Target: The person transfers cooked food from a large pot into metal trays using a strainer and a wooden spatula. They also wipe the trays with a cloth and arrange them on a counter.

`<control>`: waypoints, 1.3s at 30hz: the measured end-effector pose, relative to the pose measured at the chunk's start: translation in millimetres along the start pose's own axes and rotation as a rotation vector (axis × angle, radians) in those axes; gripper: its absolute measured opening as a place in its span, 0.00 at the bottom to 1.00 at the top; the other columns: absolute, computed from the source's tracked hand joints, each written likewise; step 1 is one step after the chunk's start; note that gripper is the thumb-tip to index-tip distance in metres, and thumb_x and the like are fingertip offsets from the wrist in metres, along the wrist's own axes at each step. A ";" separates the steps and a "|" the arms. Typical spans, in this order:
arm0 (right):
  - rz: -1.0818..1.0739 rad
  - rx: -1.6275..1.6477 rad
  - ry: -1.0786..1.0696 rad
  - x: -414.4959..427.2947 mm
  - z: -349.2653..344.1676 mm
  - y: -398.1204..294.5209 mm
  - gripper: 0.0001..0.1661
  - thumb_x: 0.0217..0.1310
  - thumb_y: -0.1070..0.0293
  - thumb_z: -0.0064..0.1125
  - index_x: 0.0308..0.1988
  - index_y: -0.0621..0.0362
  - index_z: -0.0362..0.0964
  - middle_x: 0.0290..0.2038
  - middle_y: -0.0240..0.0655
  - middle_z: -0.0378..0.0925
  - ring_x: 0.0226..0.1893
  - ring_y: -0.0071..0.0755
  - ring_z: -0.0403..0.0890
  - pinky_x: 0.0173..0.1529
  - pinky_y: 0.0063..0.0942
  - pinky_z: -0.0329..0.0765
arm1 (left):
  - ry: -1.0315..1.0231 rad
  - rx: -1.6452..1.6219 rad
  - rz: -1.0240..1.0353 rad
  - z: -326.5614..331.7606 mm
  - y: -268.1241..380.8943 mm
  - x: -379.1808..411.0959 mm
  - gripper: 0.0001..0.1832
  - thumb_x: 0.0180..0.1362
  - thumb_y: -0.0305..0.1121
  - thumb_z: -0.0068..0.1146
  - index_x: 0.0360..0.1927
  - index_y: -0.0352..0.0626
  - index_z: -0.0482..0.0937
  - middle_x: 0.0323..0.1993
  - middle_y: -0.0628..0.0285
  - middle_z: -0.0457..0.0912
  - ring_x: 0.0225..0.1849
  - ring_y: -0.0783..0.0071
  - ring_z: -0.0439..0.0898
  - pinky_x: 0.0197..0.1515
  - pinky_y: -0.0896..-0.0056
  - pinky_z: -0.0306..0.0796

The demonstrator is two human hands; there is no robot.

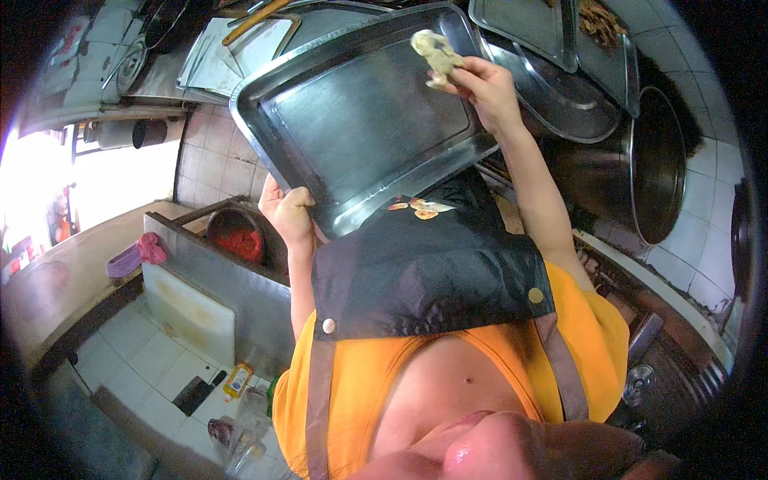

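My left hand (290, 209) grips the near left rim of a large rectangular metal tray (372, 114), which is tilted in front of my black apron. Its inside looks bare, with a shiny, slightly streaked surface. Over the tray's far right part, my right hand (485, 90) pinches a pale yellowish lump (433, 51) between thumb and fingers. Whether this lump is a crumpled cloth or a piece of food, I cannot tell. It hangs close to the tray's inner surface; contact is not clear.
More metal trays (528, 27) and a large steel pot (657, 165) stand at the right. On the left are a red-filled bowl (240, 240), a white cutting board (189, 309) and a pink cloth (151, 248). Below lie a cleaver (195, 393) and a yellow bottle (238, 380).
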State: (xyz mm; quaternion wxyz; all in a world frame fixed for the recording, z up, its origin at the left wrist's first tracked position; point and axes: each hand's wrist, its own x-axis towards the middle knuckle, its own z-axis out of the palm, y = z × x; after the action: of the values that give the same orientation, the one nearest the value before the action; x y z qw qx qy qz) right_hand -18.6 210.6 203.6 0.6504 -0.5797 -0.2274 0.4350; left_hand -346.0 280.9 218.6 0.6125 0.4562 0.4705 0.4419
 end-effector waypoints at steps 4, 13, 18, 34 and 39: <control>-0.215 -0.902 0.177 26.3 -16.7 39.1 0.13 0.53 0.75 0.59 0.42 0.64 0.77 0.41 0.43 0.81 0.37 0.41 0.83 0.45 0.28 0.79 | -0.025 -0.018 -0.009 2.8 -0.7 -0.8 0.23 0.34 0.10 0.40 0.38 0.28 0.77 0.25 0.65 0.77 0.21 0.82 0.70 0.22 0.85 0.60; -0.802 -1.077 0.074 41.8 16.6 56.3 0.18 0.45 0.79 0.60 0.41 0.57 0.78 0.45 0.37 0.78 0.46 0.43 0.77 0.52 0.33 0.75 | -0.039 0.035 -0.004 0.6 1.7 -4.6 0.19 0.33 0.14 0.42 0.33 0.31 0.77 0.21 0.67 0.75 0.17 0.82 0.67 0.21 0.83 0.58; -1.000 -0.894 -0.121 10.5 146.0 70.0 0.18 0.48 0.80 0.58 0.43 0.59 0.77 0.47 0.37 0.77 0.48 0.40 0.76 0.54 0.33 0.74 | -0.055 0.017 -0.037 -4.1 -9.1 -1.4 0.18 0.33 0.13 0.42 0.31 0.32 0.77 0.21 0.67 0.75 0.18 0.82 0.68 0.22 0.83 0.59; -0.867 -0.855 -0.367 -24.4 148.0 87.0 0.35 0.45 0.88 0.49 0.57 0.63 0.67 0.61 0.46 0.66 0.64 0.43 0.65 0.68 0.34 0.60 | -0.008 0.030 -0.019 1.1 -10.3 4.2 0.19 0.34 0.11 0.40 0.33 0.29 0.77 0.22 0.67 0.74 0.19 0.84 0.68 0.21 0.84 0.58; -0.845 -0.932 -0.431 -27.3 106.4 86.3 0.36 0.48 0.87 0.48 0.60 0.58 0.64 0.63 0.44 0.64 0.64 0.43 0.64 0.69 0.34 0.60 | 0.050 -0.036 -0.072 -11.8 -28.4 2.7 0.18 0.32 0.13 0.42 0.31 0.31 0.76 0.22 0.65 0.76 0.19 0.78 0.70 0.22 0.80 0.61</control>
State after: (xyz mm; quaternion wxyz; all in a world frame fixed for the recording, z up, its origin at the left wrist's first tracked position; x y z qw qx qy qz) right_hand -144.0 242.8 151.1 0.3862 -0.5612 -0.7245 0.1049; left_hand -354.0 279.7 188.8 0.6242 0.4170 0.4936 0.4393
